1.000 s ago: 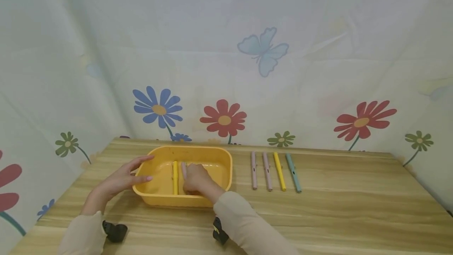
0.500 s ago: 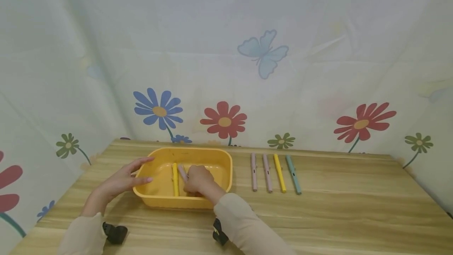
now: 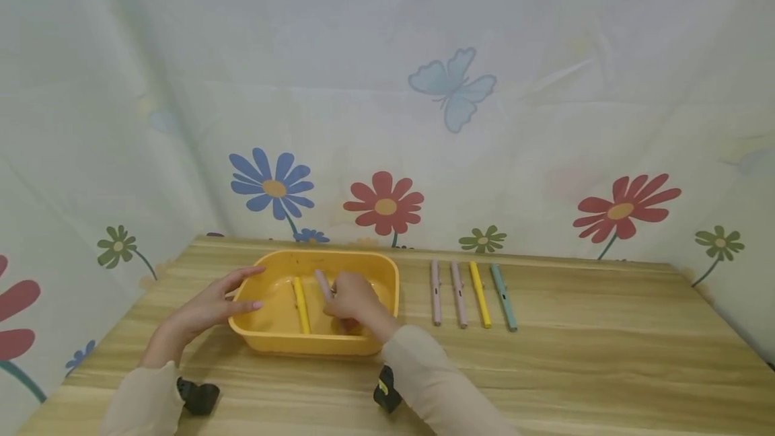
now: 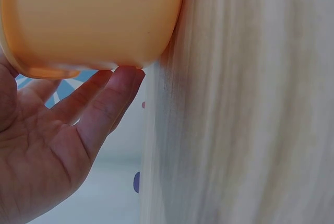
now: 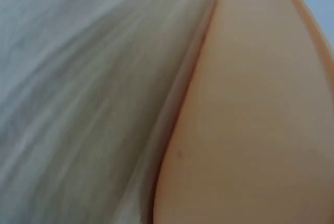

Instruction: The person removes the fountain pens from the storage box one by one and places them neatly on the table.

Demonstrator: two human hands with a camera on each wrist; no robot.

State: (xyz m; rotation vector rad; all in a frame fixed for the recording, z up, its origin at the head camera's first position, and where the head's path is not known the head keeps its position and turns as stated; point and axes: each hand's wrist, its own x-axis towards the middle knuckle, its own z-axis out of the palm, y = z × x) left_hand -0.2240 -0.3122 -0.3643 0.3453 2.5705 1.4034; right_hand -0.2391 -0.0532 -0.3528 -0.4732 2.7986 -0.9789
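Note:
My left hand (image 3: pixel 206 303) holds the left end of a yellow plastic bin (image 3: pixel 309 344), thumb over the rim and fingers against the outer wall. The left wrist view shows those fingertips (image 4: pixel 124 78) touching the bin's side. Inside the bin my right hand (image 3: pixel 356 298) pinches a pale pink pen (image 3: pixel 323 284), whose upper part sticks out past the fingers; its lower end is hidden. To the left of it a yellow pen (image 3: pixel 301 307) lies on the bin floor, slightly slanted. The right wrist view shows only the bin's outer wall (image 5: pixel 250 104) and part of a hand.
Right of the bin, several capped pens lie side by side on the wooden table (image 3: pixel 581 355): two pink pens (image 3: pixel 436 293), a yellow pen (image 3: pixel 480 295) and a teal pen (image 3: pixel 504 298). A flowered cloth (image 3: pixel 521 214) hangs behind the table.
My right hand has shifted a little to the right with the pink pen, which now leans. The yellow pen in the bin has turned slightly. My left hand has stayed put.

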